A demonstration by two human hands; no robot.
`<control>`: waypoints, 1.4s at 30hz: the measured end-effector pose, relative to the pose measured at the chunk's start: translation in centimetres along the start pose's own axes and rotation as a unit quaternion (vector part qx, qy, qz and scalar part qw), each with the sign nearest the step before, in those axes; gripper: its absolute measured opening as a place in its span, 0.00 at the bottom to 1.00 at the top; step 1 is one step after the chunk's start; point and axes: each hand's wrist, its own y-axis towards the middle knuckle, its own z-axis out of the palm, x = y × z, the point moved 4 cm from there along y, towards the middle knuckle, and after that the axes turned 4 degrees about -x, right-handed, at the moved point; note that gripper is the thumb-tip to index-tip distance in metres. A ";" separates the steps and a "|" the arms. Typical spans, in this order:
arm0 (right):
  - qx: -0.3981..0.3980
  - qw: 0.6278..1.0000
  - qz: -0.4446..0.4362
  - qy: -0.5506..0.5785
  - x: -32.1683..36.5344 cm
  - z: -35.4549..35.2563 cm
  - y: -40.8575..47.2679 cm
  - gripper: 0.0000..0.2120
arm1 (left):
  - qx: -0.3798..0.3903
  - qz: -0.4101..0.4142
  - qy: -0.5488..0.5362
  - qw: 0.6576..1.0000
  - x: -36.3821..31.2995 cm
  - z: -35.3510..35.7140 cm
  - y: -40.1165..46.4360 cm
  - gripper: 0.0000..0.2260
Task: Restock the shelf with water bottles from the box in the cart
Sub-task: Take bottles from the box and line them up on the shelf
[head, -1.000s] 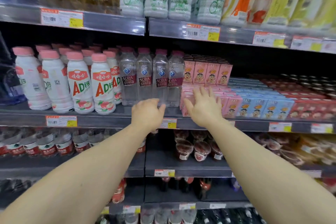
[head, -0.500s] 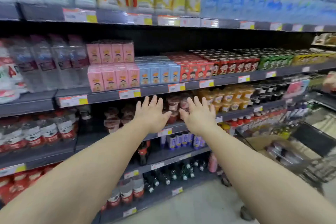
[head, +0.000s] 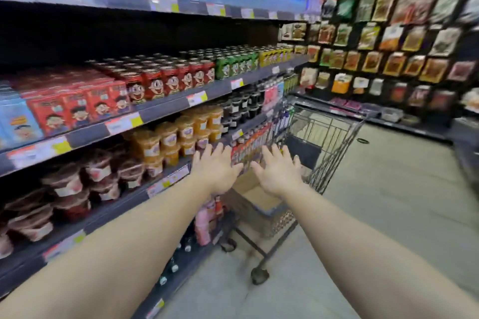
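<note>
Reaching out over cart (head: 334,134): left hand (head: 216,169), right hand (head: 278,172) fingers spread, holding nothing, touching nothing

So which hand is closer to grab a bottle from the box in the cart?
Probably the right hand: it hovers open over the cardboard box and cart, while the left hand hangs nearer the shelf.

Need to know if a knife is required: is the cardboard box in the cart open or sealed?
Open: the box in the cart shows a raised flap and bare inside. Contents cannot be told.
</note>
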 end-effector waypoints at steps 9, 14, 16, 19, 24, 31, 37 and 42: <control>0.037 0.992 0.123 -0.011 -11.1 4.4 14.3 0.31 | 0.050 0.086 -0.001 0.995 -5.8 5.1 19.9 0.32; 0.058 0.989 0.138 -0.008 -17.5 8.1 22.6 0.31 | 0.080 0.079 -0.009 0.994 -8.1 10.2 28.8 0.31; 0.082 0.988 0.127 -0.014 -20.3 10.7 26.6 0.32 | 0.098 0.062 -0.015 0.993 -8.8 13.1 32.7 0.31; 0.131 0.985 0.112 -0.021 -25.1 15.7 33.4 0.32 | 0.120 0.020 -0.020 0.992 -9.3 18.8 38.6 0.31; 0.225 0.971 0.072 -0.037 -32.8 24.9 43.0 0.30 | 0.224 -0.080 -0.049 0.970 -9.9 29.3 45.6 0.31; 0.358 0.933 0.048 -0.008 -35.4 37.4 48.6 0.25 | 0.309 -0.180 -0.064 0.932 -8.0 38.8 47.5 0.29; 0.359 0.928 0.089 -0.032 -36.5 46.0 48.4 0.33 | 0.318 -0.224 -0.089 0.917 -6.2 46.4 46.9 0.28; 0.274 0.949 0.117 -0.099 -36.8 48.2 49.5 0.32 | 0.342 -0.231 -0.141 0.900 -6.6 50.5 45.8 0.28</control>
